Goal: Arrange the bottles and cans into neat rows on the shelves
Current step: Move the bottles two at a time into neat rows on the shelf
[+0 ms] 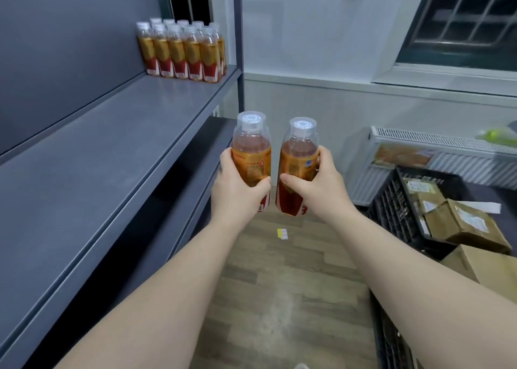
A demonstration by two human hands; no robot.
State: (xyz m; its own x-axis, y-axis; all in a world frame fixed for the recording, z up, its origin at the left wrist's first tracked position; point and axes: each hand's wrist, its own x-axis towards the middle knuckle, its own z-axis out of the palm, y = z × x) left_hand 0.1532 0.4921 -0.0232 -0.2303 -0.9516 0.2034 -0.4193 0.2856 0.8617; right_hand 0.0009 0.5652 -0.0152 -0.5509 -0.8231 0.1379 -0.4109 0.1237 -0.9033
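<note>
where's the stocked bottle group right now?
Head view, upper left: the stocked bottles stand in rows at the far end of the upper grey shelf, right beside its corner post.

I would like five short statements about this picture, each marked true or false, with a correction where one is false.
1. The left hand grips the left bottle, and the right hand grips the right bottle. True.
2. The shelf bottles lie on their sides. False: they stand upright in rows at the far end of the shelf.
3. Both held bottles are open. False: each has a white cap under a clear cover.
4. A black crate on the right holds cardboard boxes. True.
5. The held bottles stand on the shelf. False: they are in the air beside it, above the floor.
</note>
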